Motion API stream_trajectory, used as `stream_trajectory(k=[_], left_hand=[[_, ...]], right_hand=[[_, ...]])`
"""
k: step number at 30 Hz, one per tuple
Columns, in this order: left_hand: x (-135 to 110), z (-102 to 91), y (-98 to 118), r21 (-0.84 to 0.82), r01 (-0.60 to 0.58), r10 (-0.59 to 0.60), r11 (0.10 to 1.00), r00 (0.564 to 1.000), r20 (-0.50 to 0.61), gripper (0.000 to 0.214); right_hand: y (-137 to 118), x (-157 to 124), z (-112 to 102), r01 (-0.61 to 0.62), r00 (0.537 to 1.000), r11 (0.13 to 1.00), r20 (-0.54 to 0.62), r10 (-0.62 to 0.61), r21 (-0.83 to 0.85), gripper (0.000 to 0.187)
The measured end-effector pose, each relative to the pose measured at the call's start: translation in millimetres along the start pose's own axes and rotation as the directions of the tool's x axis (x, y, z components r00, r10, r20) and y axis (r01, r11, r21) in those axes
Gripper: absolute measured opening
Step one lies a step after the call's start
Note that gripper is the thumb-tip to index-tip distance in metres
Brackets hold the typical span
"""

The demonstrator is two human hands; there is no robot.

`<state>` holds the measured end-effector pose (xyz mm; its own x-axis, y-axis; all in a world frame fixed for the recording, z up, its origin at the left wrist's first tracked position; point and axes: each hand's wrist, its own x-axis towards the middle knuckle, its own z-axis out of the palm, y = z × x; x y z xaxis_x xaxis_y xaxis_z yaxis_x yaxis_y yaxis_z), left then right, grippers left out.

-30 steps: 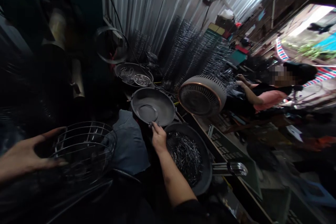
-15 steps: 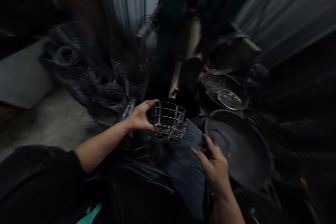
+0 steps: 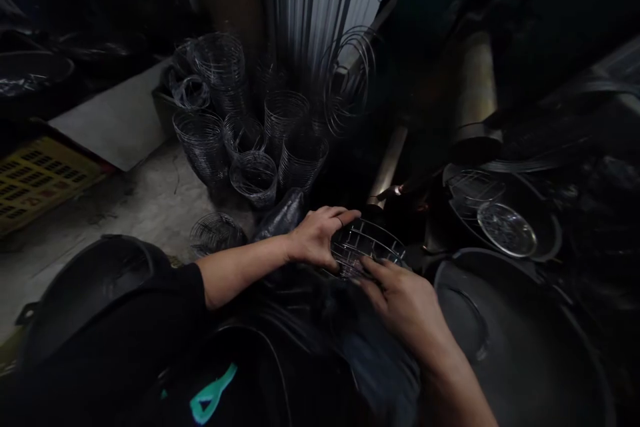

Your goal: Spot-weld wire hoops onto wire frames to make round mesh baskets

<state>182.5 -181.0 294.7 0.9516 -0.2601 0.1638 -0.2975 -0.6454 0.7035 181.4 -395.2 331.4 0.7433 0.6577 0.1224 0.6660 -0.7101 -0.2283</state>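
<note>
A small round wire basket (image 3: 367, 248) sits in front of me, at the middle of the view. My left hand (image 3: 317, 237) grips its left rim, fingers curled over the top. My right hand (image 3: 400, 297) holds its near right side, with the fingertips on the wires. Beneath my hands lies a dark blue cloth (image 3: 380, 360) over my lap. A wide dark pan (image 3: 520, 340) lies right beside my right wrist.
Stacks of finished wire baskets (image 3: 240, 127) stand on the concrete floor ahead, with a loose wire hoop (image 3: 347, 80) against the corrugated wall. A pan holding wire discs (image 3: 505, 227) sits at the right. A yellow crate (image 3: 35, 177) lies at the far left.
My view has swung left, away from the fan and the other person. My right hand left the pan and came onto the wire basket, which both hands now hold.
</note>
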Motion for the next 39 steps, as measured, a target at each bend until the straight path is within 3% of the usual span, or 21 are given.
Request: stream_trajectory(k=[2,4,10,20,33,39], left_hand=[[1.6,-1.5,-0.1,0.001,0.016,-0.016,1.000,1.000,-0.003,0.104],[4.2,-2.6,-0.1,0.003,0.019,-0.019,1.000,1.000,0.002,0.104],[16.7,-4.4,-1.2,-0.024,0.012,-0.012,1.000,1.000,-0.019,0.107],[37.8,-10.3,-1.3,-0.041,0.001,-0.004,0.999,0.998,-0.069,0.108],[76.4,-23.5,-5.8,-0.124,0.071,-0.081,0.990,0.994,-0.076,0.107],[81.5,-22.1,-12.6,-0.175,0.005,-0.019,0.985,0.997,-0.076,0.104]], right_hand=[[-1.1,-1.9,3.4,0.084,0.996,0.979,-0.003,-0.086,-0.187,0.029],[-0.9,-3.6,5.4,0.138,0.986,0.957,-0.057,-0.157,-0.255,0.027],[13.9,3.3,6.5,0.228,0.930,0.969,-0.274,-0.245,-0.095,0.029],[33.1,22.9,-4.5,0.270,0.913,0.962,-0.304,-0.272,-0.050,0.024],[54.1,60.6,-19.9,0.191,0.943,0.982,-0.274,-0.186,-0.010,0.028],[55.8,61.7,-19.3,0.168,0.946,0.985,-0.289,-0.148,0.044,0.027]])
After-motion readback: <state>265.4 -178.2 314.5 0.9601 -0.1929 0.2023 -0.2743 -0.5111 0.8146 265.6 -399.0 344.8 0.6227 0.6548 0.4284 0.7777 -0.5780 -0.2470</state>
